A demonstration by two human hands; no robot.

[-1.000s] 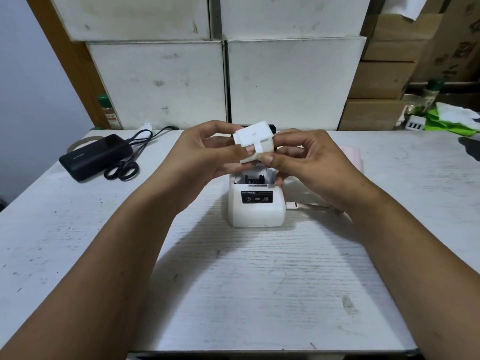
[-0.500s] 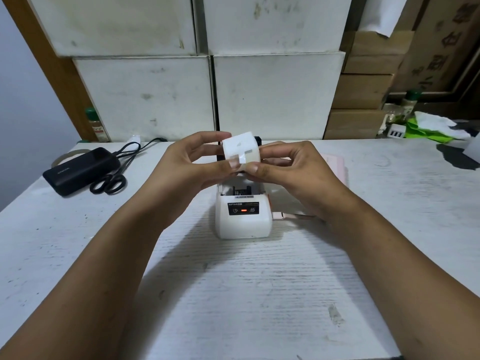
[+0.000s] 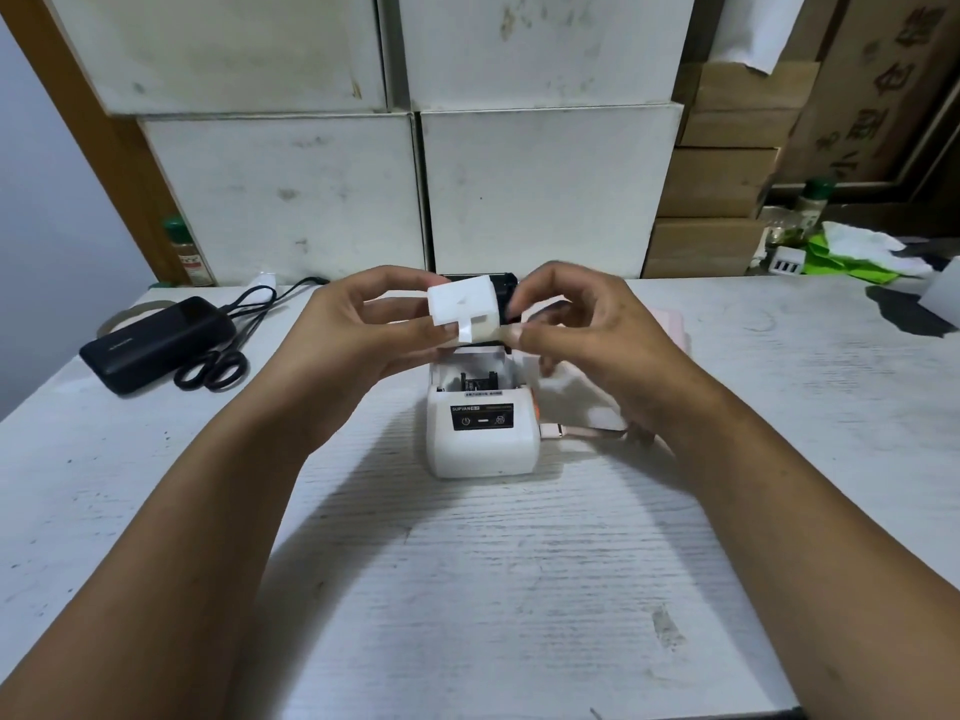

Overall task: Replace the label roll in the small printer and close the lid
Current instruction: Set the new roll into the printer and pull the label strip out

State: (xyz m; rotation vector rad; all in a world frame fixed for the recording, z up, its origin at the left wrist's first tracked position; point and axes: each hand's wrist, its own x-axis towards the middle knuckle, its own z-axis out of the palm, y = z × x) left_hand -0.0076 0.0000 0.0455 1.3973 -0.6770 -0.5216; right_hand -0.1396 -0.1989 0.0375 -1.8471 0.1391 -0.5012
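Note:
A small white label printer (image 3: 483, 439) stands in the middle of the white table (image 3: 467, 589), its lid raised behind and its roll bay exposed. Above the bay I hold a white label roll (image 3: 465, 304) between both hands. My left hand (image 3: 358, 330) grips its left side with thumb and fingers. My right hand (image 3: 576, 324) pinches its right end, where a short tab of tape or label hangs loose at the front. The raised lid is mostly hidden behind the roll.
A black power bank (image 3: 156, 343), black scissors (image 3: 210, 368) and a black cable (image 3: 260, 301) lie at the left rear. A pink cable plug (image 3: 553, 430) enters the printer's right side. White boxes (image 3: 545, 194) and brown cartons (image 3: 717, 184) line the back.
The roll has been turned in my hands and sits a little more level. My right fingers have shifted to its right end. The view has tilted slightly downward.

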